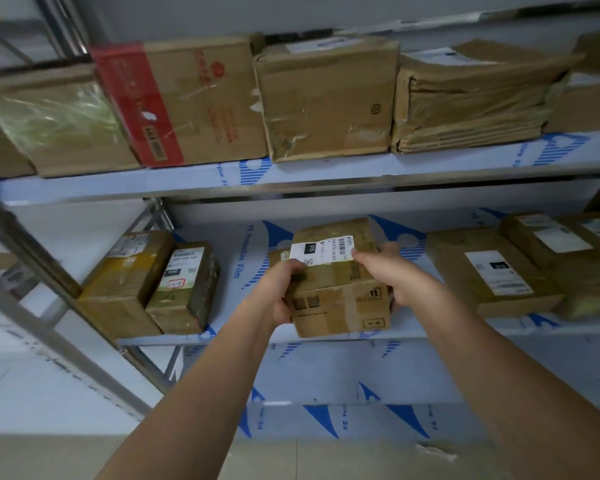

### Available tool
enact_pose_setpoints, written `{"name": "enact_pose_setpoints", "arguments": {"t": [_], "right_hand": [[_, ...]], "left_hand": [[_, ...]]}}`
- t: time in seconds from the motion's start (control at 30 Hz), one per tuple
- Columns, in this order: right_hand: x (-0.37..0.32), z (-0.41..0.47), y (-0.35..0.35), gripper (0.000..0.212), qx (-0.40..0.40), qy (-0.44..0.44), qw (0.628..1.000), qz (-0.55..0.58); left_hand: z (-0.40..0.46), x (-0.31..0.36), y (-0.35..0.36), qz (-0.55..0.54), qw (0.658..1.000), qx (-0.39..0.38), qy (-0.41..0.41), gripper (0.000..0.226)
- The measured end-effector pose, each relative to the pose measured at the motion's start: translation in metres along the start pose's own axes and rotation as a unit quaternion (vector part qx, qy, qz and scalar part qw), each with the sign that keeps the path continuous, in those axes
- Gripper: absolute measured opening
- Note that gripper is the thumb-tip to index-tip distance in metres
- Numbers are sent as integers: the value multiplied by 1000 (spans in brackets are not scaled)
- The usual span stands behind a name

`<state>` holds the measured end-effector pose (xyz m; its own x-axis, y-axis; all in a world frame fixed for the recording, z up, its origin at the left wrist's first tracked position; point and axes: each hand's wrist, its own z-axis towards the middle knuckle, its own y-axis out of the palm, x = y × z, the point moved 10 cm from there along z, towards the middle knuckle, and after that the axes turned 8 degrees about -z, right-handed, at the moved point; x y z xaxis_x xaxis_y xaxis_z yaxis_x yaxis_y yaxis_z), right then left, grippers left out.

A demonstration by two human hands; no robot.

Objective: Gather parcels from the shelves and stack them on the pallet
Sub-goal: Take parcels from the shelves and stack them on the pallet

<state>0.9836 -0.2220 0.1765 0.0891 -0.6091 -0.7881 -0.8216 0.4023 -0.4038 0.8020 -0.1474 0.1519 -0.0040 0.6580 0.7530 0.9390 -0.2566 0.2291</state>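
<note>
1. Head view: left hand [282, 289] and right hand [392, 271] grip a taped parcel [340, 289] from both sides at the middle shelf [222, 336] front edge.
2. Pallet not visible; many parcels left on the shelves, stacking progress unknown.

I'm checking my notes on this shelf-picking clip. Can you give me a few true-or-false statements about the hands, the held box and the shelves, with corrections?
1. Both hands grip one box. True: the left hand holds its left side and the right hand its right.
2. The held box has no label. False: a white label with a barcode lies on its top.
3. The box with a red band stands on the upper shelf. True.
4. The lower shelf holds only the gripped box. False: other boxes sit on it to both sides.
5. The pallet is in view. False: only shelves, boxes and floor show.
</note>
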Motion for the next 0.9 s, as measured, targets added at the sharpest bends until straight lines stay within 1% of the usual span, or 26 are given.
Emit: {"name": "enact_pose_setpoints", "arguments": {"t": [0.07, 0.2, 0.33, 0.43, 0.5, 0.57, 0.73, 0.77, 0.8, 0.9], "right_hand": [[-16, -22, 23, 58, -18, -22, 1000, -10], [-55, -66, 87, 60, -67, -88, 993, -47], [-89, -117, 176, 53, -141, -126, 981, -50], [-111, -164, 251, 46, -198, -146, 968, -47], [-124, -197, 306, 49, -240, -162, 956, -47], [-133, -235, 365, 52, -289, -176, 940, -48], [-144, -345, 500, 41, -403, -220, 885, -78], [-145, -362, 516, 41, -418, -227, 876, -84], [-147, -377, 534, 44, -435, -235, 864, -92], [-148, -443, 597, 57, -487, -277, 815, -148]], "left_hand": [[-16, 6, -33, -12, 1000, 9, 13, 18], [-56, 16, -115, -49, 998, 37, 34, 35], [-109, 25, -201, -114, 989, 67, 67, 33], [-155, 24, -273, -142, 982, 88, 90, 42], [-187, 19, -329, -169, 973, 116, 108, 46], [-222, 11, -388, -197, 959, 154, 131, 50], [-317, -21, -528, -261, 914, 255, 181, 48], [-332, -27, -544, -271, 906, 268, 185, 49], [-348, -33, -559, -282, 898, 282, 188, 50], [-404, -56, -618, -332, 858, 324, 222, 46]]}}
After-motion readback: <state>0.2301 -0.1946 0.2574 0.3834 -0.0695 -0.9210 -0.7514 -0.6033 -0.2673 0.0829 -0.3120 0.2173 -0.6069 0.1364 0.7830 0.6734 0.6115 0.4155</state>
